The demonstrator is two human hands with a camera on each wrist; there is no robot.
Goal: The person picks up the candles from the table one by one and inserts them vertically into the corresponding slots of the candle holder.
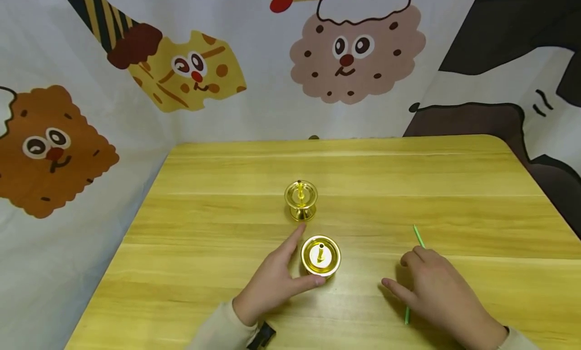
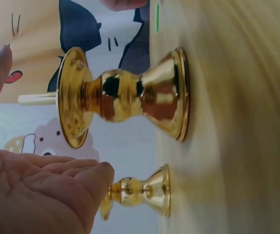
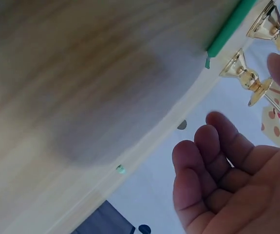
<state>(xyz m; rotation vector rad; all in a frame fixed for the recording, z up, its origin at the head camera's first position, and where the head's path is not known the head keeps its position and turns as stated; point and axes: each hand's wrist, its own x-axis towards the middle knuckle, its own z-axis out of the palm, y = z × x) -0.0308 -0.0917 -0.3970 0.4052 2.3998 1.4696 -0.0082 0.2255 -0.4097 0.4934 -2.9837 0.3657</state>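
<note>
Left hand (image 1: pixel 278 280) was spread beside the nearer gold stand (image 1: pixel 320 256); right hand (image 1: pixel 434 288) hung loosely curled, empty, above the green stick (image 1: pixel 418 236).

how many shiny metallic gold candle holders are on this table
2. The nearer metallic gold candle holder stands beside the left hand; the farther metallic gold candle holder stands farther back on the yellowish wooden table. No others show.
</note>
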